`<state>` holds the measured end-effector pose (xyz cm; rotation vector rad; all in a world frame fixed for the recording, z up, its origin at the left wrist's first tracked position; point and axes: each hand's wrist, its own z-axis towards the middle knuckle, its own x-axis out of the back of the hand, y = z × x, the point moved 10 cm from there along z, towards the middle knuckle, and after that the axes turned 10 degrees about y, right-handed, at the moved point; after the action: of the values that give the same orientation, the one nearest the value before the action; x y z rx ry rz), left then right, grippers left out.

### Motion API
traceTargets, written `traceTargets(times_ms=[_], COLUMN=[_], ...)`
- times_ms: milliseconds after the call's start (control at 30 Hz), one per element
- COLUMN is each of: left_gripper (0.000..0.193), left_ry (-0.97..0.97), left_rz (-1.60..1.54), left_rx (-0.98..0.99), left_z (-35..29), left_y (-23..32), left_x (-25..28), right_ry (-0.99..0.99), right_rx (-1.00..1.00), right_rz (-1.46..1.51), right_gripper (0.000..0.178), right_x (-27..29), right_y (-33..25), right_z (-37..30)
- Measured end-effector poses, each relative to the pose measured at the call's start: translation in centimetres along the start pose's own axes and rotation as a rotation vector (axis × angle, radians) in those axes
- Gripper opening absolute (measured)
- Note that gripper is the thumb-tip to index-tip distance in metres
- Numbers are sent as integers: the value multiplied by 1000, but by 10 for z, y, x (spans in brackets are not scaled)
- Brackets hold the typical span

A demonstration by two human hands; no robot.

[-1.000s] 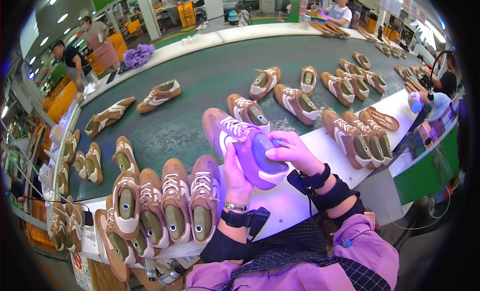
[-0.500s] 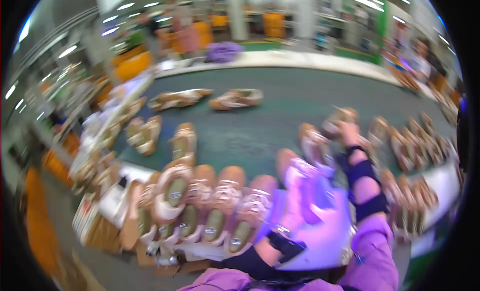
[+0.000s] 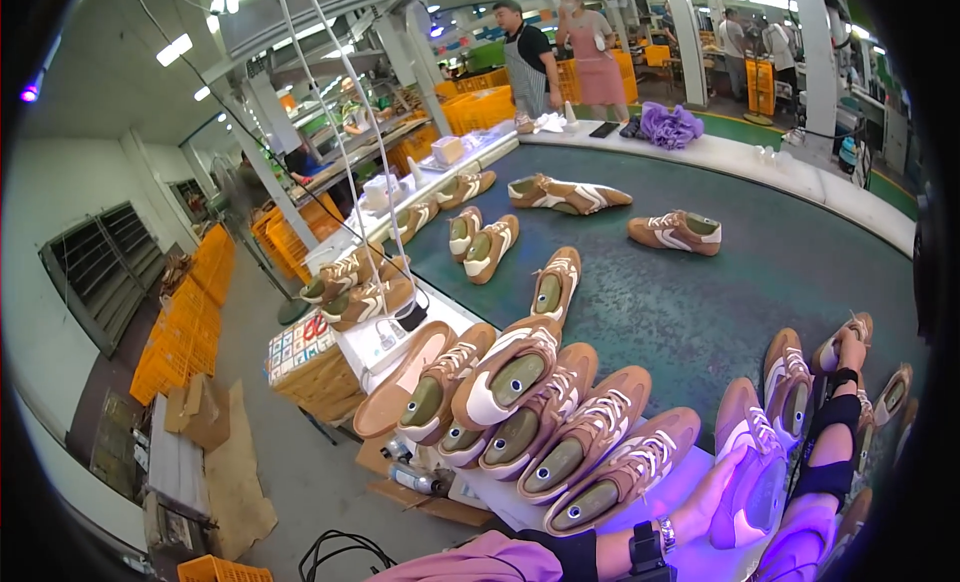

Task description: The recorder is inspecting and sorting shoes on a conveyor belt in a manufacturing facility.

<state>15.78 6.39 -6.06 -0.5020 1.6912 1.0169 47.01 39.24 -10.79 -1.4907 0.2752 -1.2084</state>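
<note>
At the lower right, my left hand [image 3: 706, 494] rests along the side of a brown and white sneaker [image 3: 750, 427], its fingers against the upper under violet light. Farther right, my right hand [image 3: 855, 344] grips another brown sneaker [image 3: 829, 353], which my fingers partly hide. Between the two hands stands one more laced sneaker [image 3: 787, 375]. A row of matching sneakers [image 3: 588, 444] is lined up to the left of my left hand, one of them [image 3: 513, 373] lying on top of its neighbours. Some of the lower-right shoes are cut off by the picture's dark rim.
The green table [image 3: 640, 312] carries more sneakers [image 3: 675, 232] farther back. White cords [image 3: 350, 112] hang at the left above a white ledge. Orange crates [image 3: 190, 322] and a cardboard box [image 3: 198, 410] stand on the floor. Two people [image 3: 527, 62] are beyond the table.
The view has swung left, so the shoes and both hands now appear farther right, and more floor shows. My hands remain at sneakers. The picture is sharper now.
</note>
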Motion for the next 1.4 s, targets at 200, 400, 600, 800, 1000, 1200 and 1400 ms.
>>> traceTargets(times_ms=[200, 400, 600, 800, 1000, 1200, 1400], left_gripper=[50, 49, 49, 48, 40, 40, 40], left_ry=[-53, -96, -148, -186, -163, -226, -248], left_rz=[15, 49, 105, 138, 110, -10, 32], left_rx=[6, 17, -17, -33, 47, 97, 88], left_z=[-2, -8, -14, -23, -32, -28, -25], left_y=[-3, 0, 8, 6, -4, -6, -13], left_x=[-6, -17, -25, -30, -28, -19, -21], right_ry=[-607, -587, -675, -603, -427, -561, -654], right_rx=[-445, -270, -177, -12, 342, 277, -41], right_rz=[1116, 1387, 1434, 1214, 843, 996, 1145], right_gripper=[12, 8, 33, 74, 59, 61, 87], right_x=[2, 122, 239, 288, 297, 285, 261], right_y=[11, -27, -38, -18, -38, -34, -17], right_z=[-38, -107, -237, -315, -353, -341, -338])
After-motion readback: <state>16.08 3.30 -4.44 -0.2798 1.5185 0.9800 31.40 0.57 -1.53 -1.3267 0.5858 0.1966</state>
